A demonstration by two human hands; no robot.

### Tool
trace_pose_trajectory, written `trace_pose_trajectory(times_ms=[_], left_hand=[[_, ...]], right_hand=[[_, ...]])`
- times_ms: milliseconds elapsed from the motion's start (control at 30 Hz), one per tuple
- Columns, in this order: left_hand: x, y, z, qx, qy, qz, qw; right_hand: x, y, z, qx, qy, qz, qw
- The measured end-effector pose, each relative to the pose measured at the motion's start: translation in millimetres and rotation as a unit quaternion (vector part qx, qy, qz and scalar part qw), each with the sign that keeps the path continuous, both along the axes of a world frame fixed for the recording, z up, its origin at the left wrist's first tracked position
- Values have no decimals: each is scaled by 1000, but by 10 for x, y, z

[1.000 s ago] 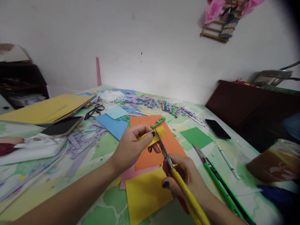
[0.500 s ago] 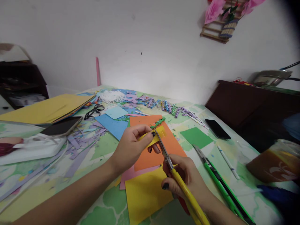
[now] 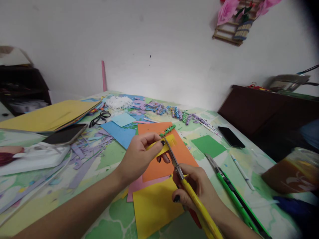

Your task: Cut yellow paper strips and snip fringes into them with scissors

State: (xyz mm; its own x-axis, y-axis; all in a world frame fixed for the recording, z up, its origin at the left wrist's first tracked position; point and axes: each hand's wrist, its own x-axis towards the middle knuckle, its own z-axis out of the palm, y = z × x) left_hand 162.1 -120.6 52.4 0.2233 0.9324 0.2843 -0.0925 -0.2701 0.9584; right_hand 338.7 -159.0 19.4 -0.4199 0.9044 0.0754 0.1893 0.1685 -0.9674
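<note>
My left hand [image 3: 143, 149] pinches a small yellow paper strip [image 3: 163, 145] between thumb and fingers. Narrow slits fringe the strip's right end. My right hand [image 3: 196, 186] is closed round the handles of yellow-handled scissors [image 3: 194, 197], whose blades point up and away and meet the strip's edge beside my left thumb. Under both hands lie an orange paper sheet [image 3: 159, 169], a pink sheet [image 3: 136, 187] and a larger yellow sheet [image 3: 157, 205]. A curled green paper piece [image 3: 168, 130] rests on the orange sheet just beyond the strip.
Right of my hands lie a green cutter knife [image 3: 234, 196] with blade showing, a green paper square [image 3: 208, 146], a phone [image 3: 231, 136] and a cup of brown drink [image 3: 291, 172]. Leftward are purple scraps [image 3: 84, 159], eyeglasses [image 3: 100, 118], another phone [image 3: 65, 133] and stacked folders [image 3: 50, 114].
Hands, scissors and yellow strip hold almost the same position. The view has shifted very slightly.
</note>
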Motion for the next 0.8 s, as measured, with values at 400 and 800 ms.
trace_pose_trajectory(times_ms=[400,800], left_hand=[[-5,-3,-5,-4,-10,-8,1000],[7,13,-14,2,-6,-8,1000]], right_hand=[[6,-6,3,2,12,13,1000],[11,4,-9,-10,26,8,1000]])
